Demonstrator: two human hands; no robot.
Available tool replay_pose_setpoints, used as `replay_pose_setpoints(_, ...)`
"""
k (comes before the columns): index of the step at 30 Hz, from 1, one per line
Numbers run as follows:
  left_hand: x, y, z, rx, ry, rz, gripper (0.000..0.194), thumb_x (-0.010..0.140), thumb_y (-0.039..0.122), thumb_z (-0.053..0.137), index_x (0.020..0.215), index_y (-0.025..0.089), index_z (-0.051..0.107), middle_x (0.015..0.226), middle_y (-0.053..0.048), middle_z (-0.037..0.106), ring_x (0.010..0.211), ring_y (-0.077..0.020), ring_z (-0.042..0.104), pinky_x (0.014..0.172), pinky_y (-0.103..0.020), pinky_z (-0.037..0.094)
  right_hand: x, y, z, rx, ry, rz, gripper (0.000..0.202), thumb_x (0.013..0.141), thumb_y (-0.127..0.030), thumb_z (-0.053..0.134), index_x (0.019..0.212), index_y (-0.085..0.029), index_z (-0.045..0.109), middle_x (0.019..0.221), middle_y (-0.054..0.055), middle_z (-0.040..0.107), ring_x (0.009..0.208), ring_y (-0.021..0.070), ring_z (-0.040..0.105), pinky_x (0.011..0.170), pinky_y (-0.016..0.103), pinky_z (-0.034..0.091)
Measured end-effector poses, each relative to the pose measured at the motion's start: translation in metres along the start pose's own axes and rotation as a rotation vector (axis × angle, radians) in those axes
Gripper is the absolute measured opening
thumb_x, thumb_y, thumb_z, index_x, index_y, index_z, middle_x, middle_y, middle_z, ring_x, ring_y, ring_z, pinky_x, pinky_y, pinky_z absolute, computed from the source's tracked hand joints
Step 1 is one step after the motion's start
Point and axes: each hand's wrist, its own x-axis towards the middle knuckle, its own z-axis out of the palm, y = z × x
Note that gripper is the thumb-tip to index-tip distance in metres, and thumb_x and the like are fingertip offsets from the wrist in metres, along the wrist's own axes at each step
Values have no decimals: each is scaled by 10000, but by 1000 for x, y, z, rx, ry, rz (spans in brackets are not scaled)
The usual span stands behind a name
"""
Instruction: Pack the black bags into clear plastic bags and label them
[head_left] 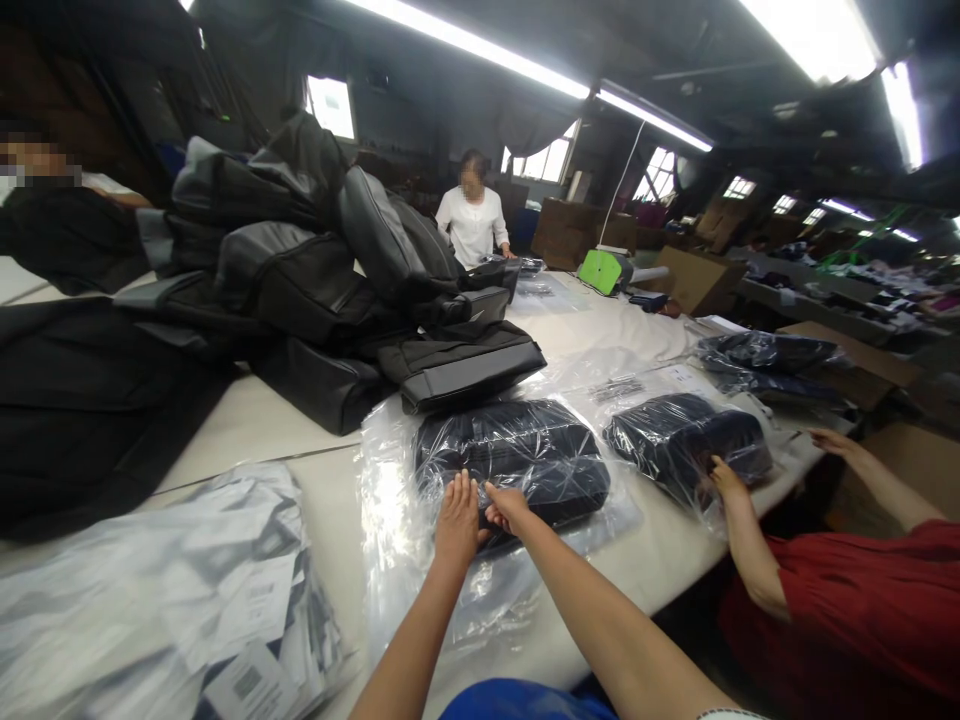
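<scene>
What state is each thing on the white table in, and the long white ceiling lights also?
Nearest dark fabric bag: inside clear plastic, lying flat.
Dark fabric bag to its right: also in clear plastic.
Black and grey bags: unwrapped, heaped.
Clear plastic sleeves: flat, under the nearest bag.
White printed paper tags: loosely piled.
Long white ceiling lights: lit.

Well beyond our left hand (458,518), we see a person in a white top (474,225); farther right are a bright green object (600,272) and a cardboard box (696,280). Right of our right hand (508,508) is a person in red (870,590). Tube lights (480,43) glow overhead.
</scene>
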Motion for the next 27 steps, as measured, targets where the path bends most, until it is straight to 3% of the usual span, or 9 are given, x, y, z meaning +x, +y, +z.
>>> replay_pose_setpoints(4,0,-2,1,-4,0,11,870,685,277,743,1430,53,351,1566,-246,191,1469,-324,165,1193,-492,241,-14,14,3,-66,-82,30,523,858,-546,570,534,-137,595,457,59,583,337,84,434,358,177,285)
replay_pose_setpoints(7,-1,-3,4,7,12,20,867,704,289,727,1445,73,334,1570,-235,187,1469,-325,165,1188,-508,246,-26,28,-5,-138,-79,-28,526,868,-526,558,506,-145,592,453,66,582,338,102,445,361,196,295)
replay_pose_setpoints(9,-2,-3,7,18,19,21,877,710,306,728,1454,78,323,1576,-229,175,1472,-324,150,1189,-511,242,-35,37,-14,-211,-67,-99,494,837,-475,616,462,-156,578,439,80,579,368,146,501,395,234,357)
replay_pose_setpoints(11,-2,-4,8,30,22,16,890,708,318,736,1455,68,322,1580,-229,155,1475,-325,132,1193,-500,236,-44,41,-23,-265,-27,-207,406,823,-417,648,511,-159,624,533,103,645,532,206,626,533,275,471)
replay_pose_setpoints(14,-1,-4,7,44,19,11,877,708,313,736,1446,48,343,1576,-236,155,1474,-330,139,1195,-483,232,-51,40,-31,-399,85,-697,270,920,-337,525,902,-169,735,963,117,738,980,233,667,904,332,492)
replay_pose_setpoints(16,0,-4,5,40,23,18,828,724,297,703,1437,48,364,1568,-235,188,1466,-330,176,1190,-479,242,-49,37,-30,-573,132,-1104,346,971,-278,421,1206,-178,654,1238,107,664,1207,218,568,1069,375,402)
replay_pose_setpoints(18,-1,-4,5,27,42,39,763,742,262,649,1428,54,388,1555,-228,242,1454,-320,229,1182,-471,262,-43,34,-28,-771,129,-1305,427,993,-279,385,1388,-176,509,1401,99,554,1338,218,457,1145,428,324)
replay_pose_setpoints(22,-1,-9,9,56,88,79,733,721,244,624,1405,62,433,1541,-229,276,1437,-329,280,1167,-490,280,-24,29,-29,-993,46,-1304,544,1020,-395,326,1521,-190,264,1568,71,314,1455,231,267,1191,549,189)
replay_pose_setpoints(27,5,-12,14,134,68,119,748,724,384,665,1369,48,491,1533,-241,285,1420,-355,310,1164,-495,275,-12,14,-38,-971,18,-1237,598,1018,-481,271,1538,-201,178,1611,51,176,1495,220,128,1194,604,88)
